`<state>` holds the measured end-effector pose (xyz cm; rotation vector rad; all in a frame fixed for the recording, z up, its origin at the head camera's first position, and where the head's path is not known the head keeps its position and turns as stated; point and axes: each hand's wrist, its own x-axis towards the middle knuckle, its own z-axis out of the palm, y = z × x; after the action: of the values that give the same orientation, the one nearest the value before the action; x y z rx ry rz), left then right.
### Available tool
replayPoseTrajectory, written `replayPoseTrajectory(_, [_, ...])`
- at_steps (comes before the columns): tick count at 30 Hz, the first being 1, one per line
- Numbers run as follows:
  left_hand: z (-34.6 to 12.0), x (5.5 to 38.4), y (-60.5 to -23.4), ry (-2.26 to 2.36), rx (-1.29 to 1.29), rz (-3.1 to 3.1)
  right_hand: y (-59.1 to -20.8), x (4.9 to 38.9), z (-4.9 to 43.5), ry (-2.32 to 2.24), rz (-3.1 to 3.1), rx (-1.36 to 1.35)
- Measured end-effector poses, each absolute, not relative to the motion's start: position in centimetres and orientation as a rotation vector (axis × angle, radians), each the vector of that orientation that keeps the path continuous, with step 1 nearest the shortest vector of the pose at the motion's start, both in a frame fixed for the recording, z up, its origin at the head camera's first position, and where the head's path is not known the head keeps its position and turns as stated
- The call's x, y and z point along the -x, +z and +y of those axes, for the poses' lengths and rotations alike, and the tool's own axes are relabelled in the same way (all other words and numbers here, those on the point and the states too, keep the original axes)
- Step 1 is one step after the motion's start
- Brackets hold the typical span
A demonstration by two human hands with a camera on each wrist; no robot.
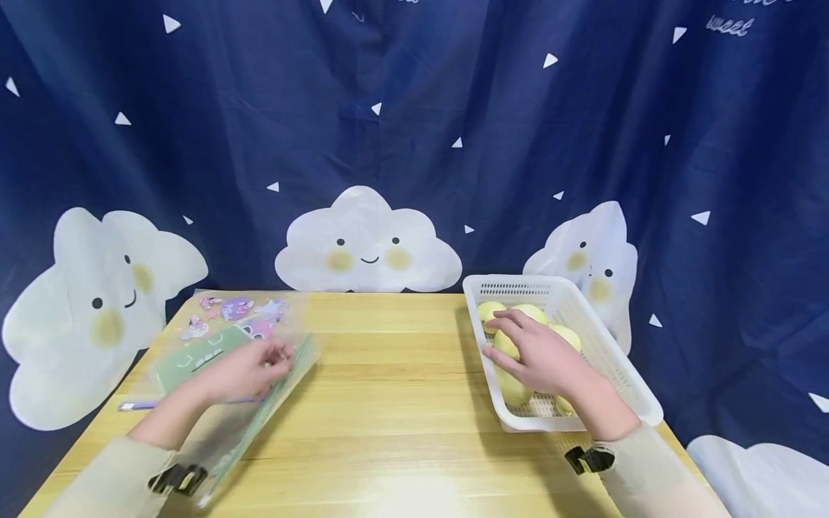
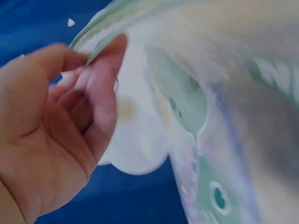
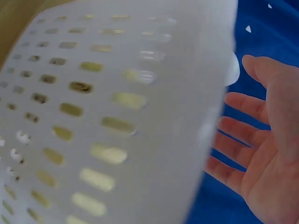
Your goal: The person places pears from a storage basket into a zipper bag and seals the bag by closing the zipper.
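At the left of the table my left hand pinches the green edge of a clear plastic bag between thumb and fingers. In the left wrist view that thin green edge rises from the fingertips, and the bag's film with green cartoon prints spreads to the right. Over the white basket on the right, my right hand reaches in above several pale yellow round fruits. Its fingers are spread and relaxed in the right wrist view, palm facing the basket's slotted side, gripping nothing.
Flat clear bags with pink and purple cartoon prints lie under and behind the left hand, one with a purple strip. The wooden table ends at a dark blue curtain with cloud prints.
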<state>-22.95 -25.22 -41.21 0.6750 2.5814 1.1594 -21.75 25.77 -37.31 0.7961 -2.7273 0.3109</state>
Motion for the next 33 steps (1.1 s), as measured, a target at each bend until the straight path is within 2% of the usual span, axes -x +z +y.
replayPoseTrajectory(8, [-18.5, 27.7, -36.3, 1.367, -0.422, 2.666, -35.8, 21.9, 24.0, 0.363, -2.758, -0.800])
replayPoseTrajectory(15, [-12.8, 30.7, -34.3, 1.592, -0.201, 2.628, -34.1, 22.4, 19.6, 0.672, -2.834, -0.760])
replayPoseTrajectory(25, [-7.0, 31.6, -32.1, 1.714, -0.091, 2.609, -33.0, 24.6, 13.4, 1.360, -2.904, -0.544])
replayPoseTrajectory(33, [-6.1, 31.3, -32.1, 1.703, -0.175, 2.439, -33.5, 25.8, 12.4, 1.382, -2.858, -0.428])
